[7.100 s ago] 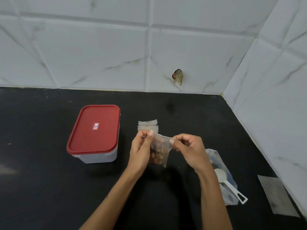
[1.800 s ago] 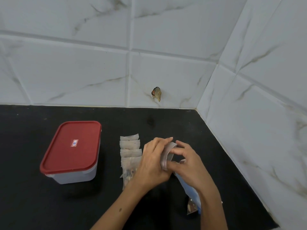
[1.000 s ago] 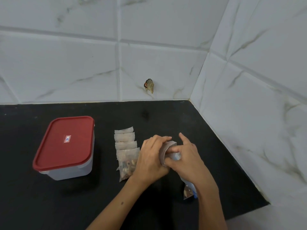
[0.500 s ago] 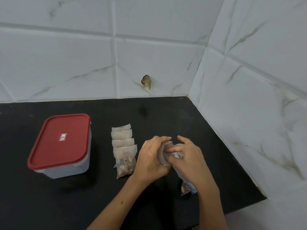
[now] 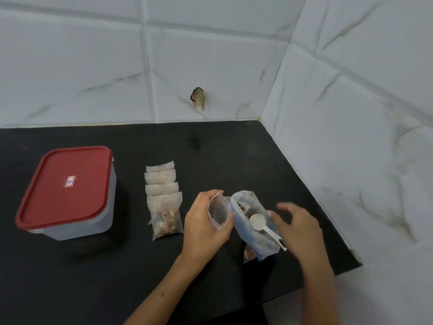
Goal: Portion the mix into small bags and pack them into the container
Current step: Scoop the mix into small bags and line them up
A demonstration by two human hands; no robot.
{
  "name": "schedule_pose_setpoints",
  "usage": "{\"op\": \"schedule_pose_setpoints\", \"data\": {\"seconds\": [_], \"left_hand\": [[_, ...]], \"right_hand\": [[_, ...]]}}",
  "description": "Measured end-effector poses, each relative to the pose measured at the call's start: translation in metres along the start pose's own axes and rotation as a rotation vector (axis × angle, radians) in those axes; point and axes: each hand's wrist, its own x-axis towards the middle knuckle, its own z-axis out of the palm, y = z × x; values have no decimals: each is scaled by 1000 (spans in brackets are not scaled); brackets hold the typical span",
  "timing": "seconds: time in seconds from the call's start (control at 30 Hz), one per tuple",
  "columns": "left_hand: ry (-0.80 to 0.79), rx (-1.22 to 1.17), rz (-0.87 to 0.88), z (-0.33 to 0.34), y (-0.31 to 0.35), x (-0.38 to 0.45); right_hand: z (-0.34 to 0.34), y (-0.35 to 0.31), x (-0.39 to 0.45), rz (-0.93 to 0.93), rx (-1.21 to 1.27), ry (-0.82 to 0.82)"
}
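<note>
Filling a fresh small bag, by the look of it; next calls for taking the scoop (image 5: 259, 222) by its handle and lifting mix across. Nearest, right hand (image 5: 296, 227) blurred, fingers spread loosely, holding nothing, just beside the scoop handle. Left hand (image 5: 202, 227) gripping an empty small bag (image 5: 218, 212), mouth held open, touching the big mix bag (image 5: 254, 227) with the scoop lying in it. Farther left, four filled bags (image 5: 164, 198) overlapping in a row. Beyond, container (image 5: 66, 192) with red lid on, nothing packed yet.
</note>
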Motion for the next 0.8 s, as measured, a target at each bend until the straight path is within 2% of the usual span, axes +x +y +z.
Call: {"op": "schedule_pose_setpoints", "data": {"seconds": [0.07, 0.13, 0.3, 0.47, 0.57, 0.63, 0.73, 0.8], "left_hand": [[28, 26, -153, 5, 5, -2], [18, 40, -299, 11, 11, -1], [-88, -35, -618, 29, 24, -2], [-77, -257, -862, 42, 23, -5], [-66, -342, -884, 46, 27, -6], [-40, -325, -803, 46, 33, -7], [10, -111, -643, 42, 38, -7], [-24, 4, -639, 41, 33, -8]], "right_hand": [[2, 11, 7, 153, -121, -107], [4, 15, 13, 201, -115, -190], [2, 21, 24, 161, -62, -251], [0, 28, 29, 165, 21, -320], [0, 29, 28, 69, 13, -264], [-2, 27, 25, -46, -18, -168], [-13, 19, 19, -178, 12, -92], [-15, 16, 20, -176, -53, -76]]}}
